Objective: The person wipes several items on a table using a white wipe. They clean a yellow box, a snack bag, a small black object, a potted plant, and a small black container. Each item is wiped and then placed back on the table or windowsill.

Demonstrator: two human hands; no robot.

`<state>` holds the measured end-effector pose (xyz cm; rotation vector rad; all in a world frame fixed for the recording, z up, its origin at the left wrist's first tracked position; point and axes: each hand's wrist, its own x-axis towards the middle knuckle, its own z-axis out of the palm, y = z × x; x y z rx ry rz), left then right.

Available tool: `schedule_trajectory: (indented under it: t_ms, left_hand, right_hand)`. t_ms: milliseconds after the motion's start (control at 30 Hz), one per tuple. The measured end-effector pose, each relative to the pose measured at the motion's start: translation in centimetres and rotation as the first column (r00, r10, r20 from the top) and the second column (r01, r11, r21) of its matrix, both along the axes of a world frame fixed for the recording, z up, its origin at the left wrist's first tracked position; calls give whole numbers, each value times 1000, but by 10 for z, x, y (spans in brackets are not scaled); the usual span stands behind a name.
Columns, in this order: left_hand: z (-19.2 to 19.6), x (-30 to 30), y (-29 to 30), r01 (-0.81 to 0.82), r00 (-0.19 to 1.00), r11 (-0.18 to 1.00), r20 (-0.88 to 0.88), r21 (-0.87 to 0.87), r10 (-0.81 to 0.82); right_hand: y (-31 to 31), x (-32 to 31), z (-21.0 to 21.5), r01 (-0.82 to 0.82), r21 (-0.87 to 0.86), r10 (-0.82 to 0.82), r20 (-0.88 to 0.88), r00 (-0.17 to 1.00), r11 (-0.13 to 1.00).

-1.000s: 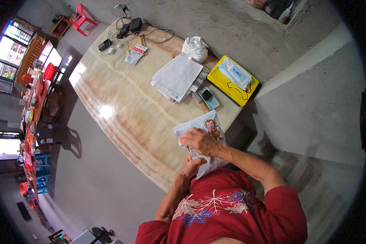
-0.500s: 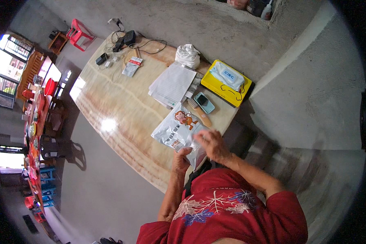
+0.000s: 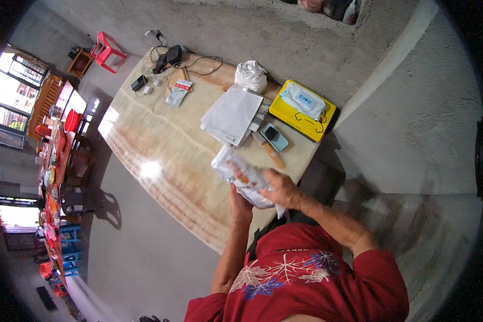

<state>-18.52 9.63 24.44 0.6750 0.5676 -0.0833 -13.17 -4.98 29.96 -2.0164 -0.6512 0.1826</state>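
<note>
Both hands on a crinkly plastic packet (image 3: 245, 180), white with a colourful printed picture, soft and creased, lifted off the bench (image 3: 166, 161) near its close edge. Right hand (image 3: 282, 189) curled over the packet's near end from the right, fingers closed on it. Left hand (image 3: 239, 203) under and behind the packet, gripping from below; its fingers are mostly hidden, so exact grip can't be told. Packet sits between the two hands, tilted, far end sticking out past them over the bench.

Bench is glossy polished stone, cream with reddish veins, rounded outline, bright glare spot left of the hands. Just beyond the hands: flat wooden-handled tool (image 3: 268, 150) and a small teal-cased phone (image 3: 274, 136). Further out, a stack of white printed paper sheets (image 3: 231, 115), a flat yellow rectangular box (image 3: 301, 111) with a soft white-blue wipes pack (image 3: 303, 100) on top, and a bunched white cloth bag (image 3: 251, 75). Well beyond, black chargers and cables (image 3: 169, 56). Floor is bare grey concrete (image 3: 134, 247).
</note>
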Motion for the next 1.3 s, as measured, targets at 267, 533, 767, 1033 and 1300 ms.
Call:
schedule_trajectory:
  t_ms: [267, 533, 767, 1033, 1300]
  left_hand:
    - [-18, 10, -27, 4, 889, 825, 381, -565, 256]
    - [9, 7, -17, 11, 982, 948, 185, -317, 50]
    - [-6, 8, -35, 112, 976, 888, 218, -446, -13]
    - [-40, 8, -40, 280, 914, 668, 405, -690, 35]
    - [3, 7, -38, 377, 916, 514, 393, -771, -83]
  right_hand:
    - [46, -65, 29, -145, -203, 242, 625, 742, 968]
    - [22, -5, -9, -18, -178, 80, 343, 936, 984]
    - [62, 40, -6, 113, -39, -98, 274, 957, 993]
    - [78, -32, 13, -275, -387, 433, 416, 800, 880]
    - [83, 0, 12, -232, -410, 436, 524, 732, 882]
